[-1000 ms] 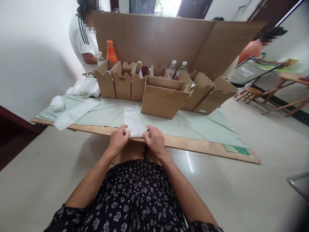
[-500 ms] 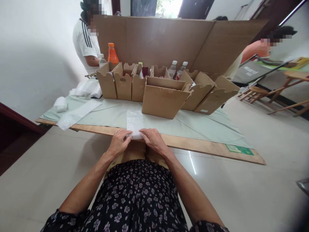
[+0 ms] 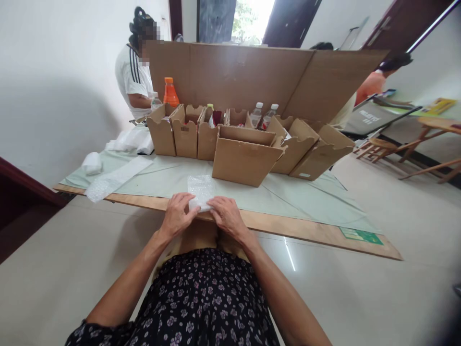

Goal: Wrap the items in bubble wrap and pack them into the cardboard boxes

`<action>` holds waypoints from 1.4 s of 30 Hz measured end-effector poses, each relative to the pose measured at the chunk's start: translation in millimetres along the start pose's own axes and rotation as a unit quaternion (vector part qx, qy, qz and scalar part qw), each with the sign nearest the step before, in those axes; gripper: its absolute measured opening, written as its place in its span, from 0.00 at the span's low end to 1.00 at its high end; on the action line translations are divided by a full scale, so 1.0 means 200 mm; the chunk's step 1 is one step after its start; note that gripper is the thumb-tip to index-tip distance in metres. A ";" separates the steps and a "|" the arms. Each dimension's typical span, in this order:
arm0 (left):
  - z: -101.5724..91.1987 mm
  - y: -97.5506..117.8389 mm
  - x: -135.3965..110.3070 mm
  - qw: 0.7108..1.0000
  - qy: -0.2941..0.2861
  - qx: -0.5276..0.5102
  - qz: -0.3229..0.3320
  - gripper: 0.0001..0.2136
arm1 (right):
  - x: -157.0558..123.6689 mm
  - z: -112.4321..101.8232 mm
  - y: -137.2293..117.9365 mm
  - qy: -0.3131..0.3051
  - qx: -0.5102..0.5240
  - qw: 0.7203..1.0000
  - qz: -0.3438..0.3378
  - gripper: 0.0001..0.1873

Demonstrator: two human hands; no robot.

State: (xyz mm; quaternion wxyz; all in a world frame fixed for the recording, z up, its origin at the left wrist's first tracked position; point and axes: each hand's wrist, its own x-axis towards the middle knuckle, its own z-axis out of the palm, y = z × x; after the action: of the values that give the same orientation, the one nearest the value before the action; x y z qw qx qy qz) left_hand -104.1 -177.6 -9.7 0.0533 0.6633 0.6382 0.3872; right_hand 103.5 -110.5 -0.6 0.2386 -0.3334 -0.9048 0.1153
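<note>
A short strip of bubble wrap [image 3: 200, 186] lies at the front edge of the cloth-covered table, its near end rolled or folded over. My left hand [image 3: 178, 212] grips the left side of that near end between thumb and fingers. On the right side of the same end, my right hand [image 3: 227, 212] has its fingers closed over it. Whether anything is inside the rolled part cannot be seen. Just beyond stands a cardboard box [image 3: 240, 158]. A longer sheet of bubble wrap [image 3: 118, 178] lies flat to the left.
A row of open cardboard boxes [image 3: 161, 136] holds bottles and packets, with a tall cardboard panel [image 3: 248, 72] behind. An orange bottle [image 3: 170, 93] stands behind the left boxes. At far left sits a white roll [image 3: 92, 163]. A person in a white shirt [image 3: 133, 79] is beyond the table.
The near end of the bubble wrap has been rolled a little further from me, and less of the strip shows flat. The camera view has tilted slightly upward.
</note>
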 end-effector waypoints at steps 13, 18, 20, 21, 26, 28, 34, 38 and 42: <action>0.06 -0.07 0.19 0.997 0.031 0.043 -0.048 0.12 | 0.07 -0.03 -0.06 -0.013 -0.056 0.998 0.016 0.24; 0.01 -0.05 0.03 0.999 0.023 0.021 -0.020 0.14 | 0.13 0.01 -0.02 -0.049 -0.043 0.998 0.018 0.19; 0.00 -0.05 0.00 1.000 0.014 0.006 -0.017 0.15 | 0.14 0.01 0.00 -0.054 -0.038 0.997 0.029 0.18; 0.01 -0.05 0.00 1.000 0.013 0.000 -0.023 0.14 | 0.14 0.00 0.00 -0.052 -0.037 0.997 0.037 0.19; 0.06 -0.09 0.14 0.995 0.035 -0.029 -0.084 0.11 | 0.14 -0.03 -0.04 -0.002 -0.054 0.995 0.086 0.27; 0.07 -0.09 0.20 0.992 0.051 -0.048 -0.106 0.09 | 0.15 -0.02 -0.06 -0.005 -0.048 0.996 0.071 0.26; 0.02 -0.05 0.10 0.970 0.106 -0.151 -0.160 0.16 | 0.23 0.05 0.00 -0.020 0.029 0.996 0.081 0.22; 0.01 0.03 -0.05 0.942 0.086 -0.262 -0.193 0.20 | 0.25 0.04 0.05 0.012 0.121 0.985 0.125 0.18; 0.05 0.15 -0.10 0.916 0.041 -0.356 -0.183 0.23 | 0.14 0.02 -0.03 0.036 0.245 0.962 0.118 0.17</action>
State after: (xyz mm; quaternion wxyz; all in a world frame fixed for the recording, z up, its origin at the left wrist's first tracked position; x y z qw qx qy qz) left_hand -72.3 -196.2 -7.9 0.3298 0.4558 0.5700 0.5988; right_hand 80.5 -96.7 8.7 0.3303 -0.3732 -0.7936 0.3489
